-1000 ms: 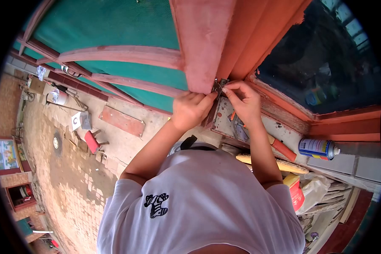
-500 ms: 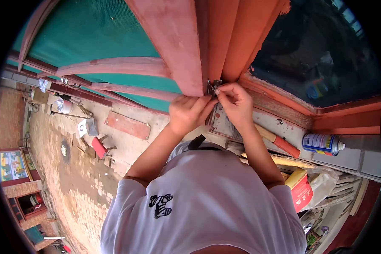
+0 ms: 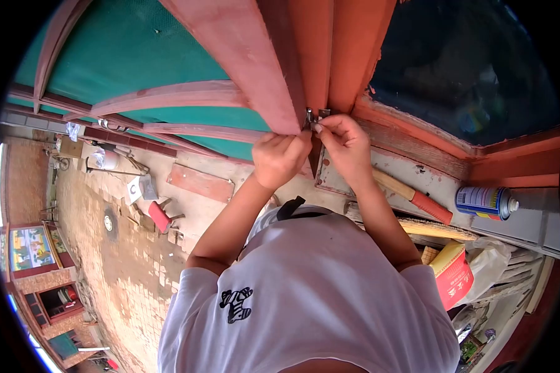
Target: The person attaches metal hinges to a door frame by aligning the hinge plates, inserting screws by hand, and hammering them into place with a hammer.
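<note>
Pink-painted frame [image 3: 242, 56] slants more now | metal fitting [image 3: 310, 116] shows clearer, likely easier to reach | left hand [image 3: 282, 158] curled closed, right hand [image 3: 347, 149] pinched closed; can't tell on what

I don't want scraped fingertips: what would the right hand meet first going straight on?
The right hand would probably meet the small metal fitting beside the pink post; exact depth is unclear.

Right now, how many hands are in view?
2. The left hand is at the pink door frame; the right hand is beside it, fingertips at the metal fitting. No others show, though some may be hidden.
</note>
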